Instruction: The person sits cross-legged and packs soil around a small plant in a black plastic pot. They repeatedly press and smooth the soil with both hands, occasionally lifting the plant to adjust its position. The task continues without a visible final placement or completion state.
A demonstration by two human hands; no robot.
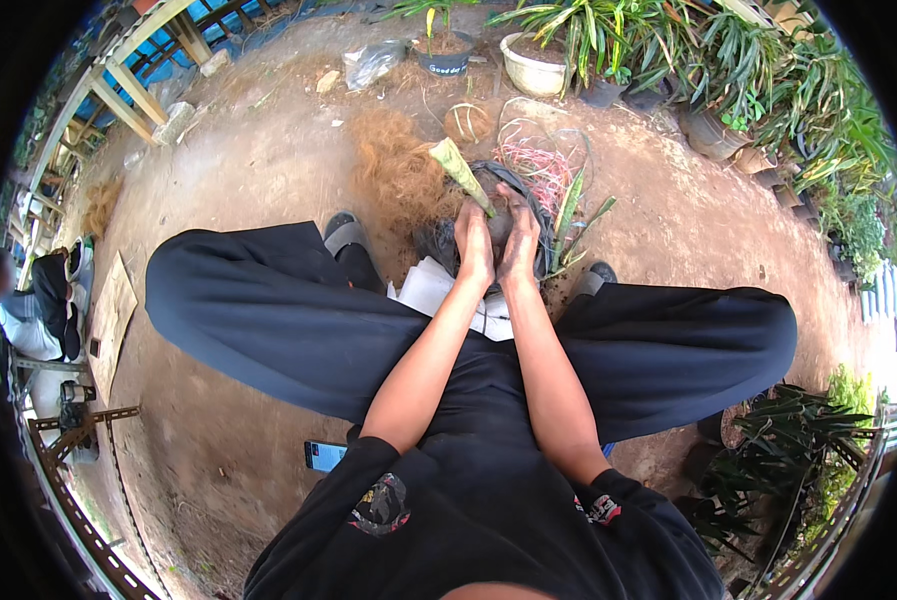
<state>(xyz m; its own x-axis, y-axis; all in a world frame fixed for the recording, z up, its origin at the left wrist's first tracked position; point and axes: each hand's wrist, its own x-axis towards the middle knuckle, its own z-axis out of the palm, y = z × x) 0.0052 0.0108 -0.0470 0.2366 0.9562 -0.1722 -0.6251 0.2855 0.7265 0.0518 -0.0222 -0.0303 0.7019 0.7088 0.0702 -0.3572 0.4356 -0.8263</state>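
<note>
Between my knees, my left hand [473, 242] and my right hand [519, 238] cup a dark root ball [490, 208] from its two sides, palms facing each other. Soil darkens my fingers. A pale green snake plant leaf [458, 172] rises from the ball and tilts away to the upper left. Beneath lies a crumpled black plastic bag [435, 242]. More snake plant leaves [566, 215] lie just right of my right hand. White sheets or a sack [426, 285] sit below my wrists.
Loose brown coconut fibre [393, 165] spreads at the far left of the bag. A fibre-wrapped ball [466, 122] and tangled pink string [540, 168] lie beyond. Potted plants [534, 68] line the far right. A phone [324, 456] rests near my left hip. Someone sits far left.
</note>
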